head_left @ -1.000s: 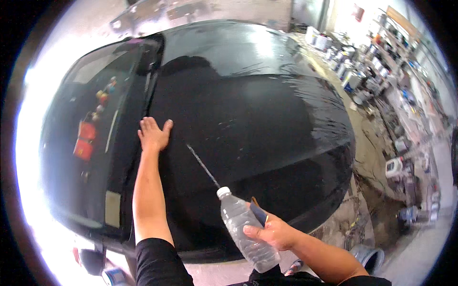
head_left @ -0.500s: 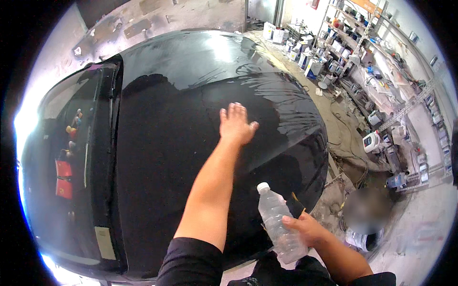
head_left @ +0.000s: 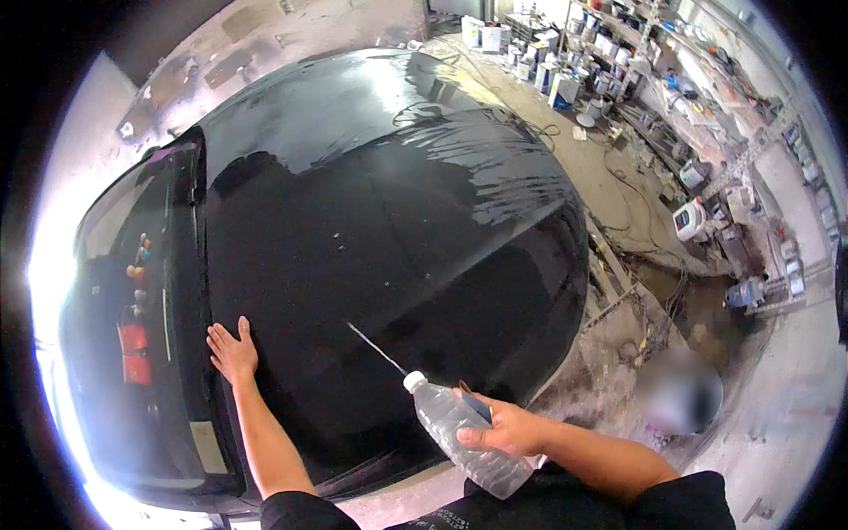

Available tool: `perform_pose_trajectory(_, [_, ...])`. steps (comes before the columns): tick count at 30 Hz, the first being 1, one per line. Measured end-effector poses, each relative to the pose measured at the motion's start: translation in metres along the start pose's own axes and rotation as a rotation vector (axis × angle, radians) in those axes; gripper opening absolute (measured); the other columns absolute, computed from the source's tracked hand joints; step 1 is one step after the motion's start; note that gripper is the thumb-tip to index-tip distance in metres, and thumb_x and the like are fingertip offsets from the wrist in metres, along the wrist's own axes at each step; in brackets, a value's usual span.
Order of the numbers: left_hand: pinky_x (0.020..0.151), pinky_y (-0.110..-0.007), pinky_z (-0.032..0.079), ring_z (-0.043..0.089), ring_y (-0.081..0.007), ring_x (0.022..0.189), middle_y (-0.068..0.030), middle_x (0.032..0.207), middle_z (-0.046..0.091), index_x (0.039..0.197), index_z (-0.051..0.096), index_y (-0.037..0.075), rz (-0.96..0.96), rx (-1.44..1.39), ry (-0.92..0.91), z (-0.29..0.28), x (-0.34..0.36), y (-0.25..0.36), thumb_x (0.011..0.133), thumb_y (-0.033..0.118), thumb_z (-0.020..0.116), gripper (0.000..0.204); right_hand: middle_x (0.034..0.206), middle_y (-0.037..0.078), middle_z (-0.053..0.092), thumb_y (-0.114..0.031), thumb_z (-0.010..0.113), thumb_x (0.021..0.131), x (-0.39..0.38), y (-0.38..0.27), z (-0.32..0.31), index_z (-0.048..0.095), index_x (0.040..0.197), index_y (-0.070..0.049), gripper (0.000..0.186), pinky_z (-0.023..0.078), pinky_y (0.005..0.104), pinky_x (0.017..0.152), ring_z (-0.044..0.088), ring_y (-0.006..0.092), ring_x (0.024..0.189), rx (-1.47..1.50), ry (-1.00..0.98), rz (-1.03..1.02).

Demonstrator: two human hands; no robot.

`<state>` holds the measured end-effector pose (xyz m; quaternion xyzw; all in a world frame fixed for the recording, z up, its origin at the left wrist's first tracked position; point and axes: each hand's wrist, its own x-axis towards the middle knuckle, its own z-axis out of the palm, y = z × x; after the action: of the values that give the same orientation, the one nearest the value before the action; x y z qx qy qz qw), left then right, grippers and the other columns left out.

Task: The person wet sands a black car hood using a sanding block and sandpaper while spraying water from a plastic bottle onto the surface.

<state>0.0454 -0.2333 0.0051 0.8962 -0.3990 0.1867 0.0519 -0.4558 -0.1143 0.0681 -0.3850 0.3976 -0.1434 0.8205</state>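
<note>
A black car hood (head_left: 291, 256) stretches out before me, wet and shiny on its far part. My left hand (head_left: 233, 352) lies flat with fingers spread at the hood's edge by the windshield (head_left: 132, 256). In my right hand (head_left: 505, 427) is a clear plastic bottle (head_left: 450, 422) with a white cap, tilted toward the hood. From the cap a thin jet of water (head_left: 378, 346) shoots over the black surface. A thin dark sheet (head_left: 473, 403) with a brownish edge is tucked between my right fingers and the bottle; its kind is unclear.
Shelves (head_left: 649, 53) with cans and bottles line the right wall. White jugs (head_left: 689, 219) and several tins (head_left: 564, 88) stand along the floor there. Hoses and cables (head_left: 649, 238) trail past the car's front. A blurred round shape (head_left: 680, 393) sits at lower right.
My left hand has slid from mid-hood to the windshield side. The bottle has moved left with my right hand, and water now jets from its cap. The view has shifted slightly.
</note>
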Motion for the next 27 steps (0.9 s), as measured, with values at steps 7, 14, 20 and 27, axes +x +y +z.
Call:
perform_pose_trajectory(7, [0.105, -0.050, 0.035, 0.041, -0.0347, 0.132, -0.0203, 0.138, 0.048, 0.127, 0.052, -0.003, 0.456, -0.143, -0.152, -0.056, -0.061, 0.204, 0.089, 0.049, 0.058, 0.065, 0.125, 0.009, 0.059, -0.027, 0.069, 0.092, -0.035, 0.030, -0.048, 0.034, 0.148, -0.007, 0.069, 0.044, 0.0354, 0.099, 0.056, 0.0179, 0.112, 0.135, 0.130, -0.079])
perform_pose_trajectory(14, [0.120, -0.048, 0.006, 0.007, -0.0279, 0.151, -0.0111, 0.163, 0.014, 0.154, 0.023, 0.008, 0.809, -0.092, -0.391, -0.053, -0.161, 0.367, 0.099, 0.056, 0.033, 0.074, 0.119, 0.005, 0.059, -0.022, 0.067, 0.092, -0.080, 0.043, -0.108, 0.036, 0.147, -0.006, 0.065, 0.047, 0.0354, 0.094, 0.056, 0.0152, 0.107, 0.392, 0.143, -0.092])
perform_pose_trajectory(20, [0.120, -0.043, 0.015, 0.019, -0.0268, 0.149, -0.0105, 0.158, 0.029, 0.148, 0.036, 0.006, 1.024, -0.270, -0.369, -0.074, -0.239, 0.375, 0.098, 0.046, 0.043, 0.064, 0.121, 0.007, 0.059, -0.020, 0.066, 0.093, -0.099, 0.060, -0.162, 0.038, 0.146, -0.006, 0.061, 0.046, 0.0360, 0.095, 0.055, 0.0165, 0.109, 0.407, 0.026, -0.129])
perform_pose_trajectory(27, [0.120, -0.048, 0.009, 0.008, -0.0314, 0.151, -0.0144, 0.162, 0.016, 0.152, 0.025, 0.005, 0.369, -0.059, -0.368, -0.104, -0.276, 0.246, 0.095, 0.048, 0.050, 0.076, 0.124, 0.009, 0.059, -0.021, 0.067, 0.093, -0.128, 0.072, -0.213, 0.036, 0.147, -0.007, 0.064, 0.045, 0.0360, 0.098, 0.054, 0.0181, 0.111, 0.265, -0.050, -0.086])
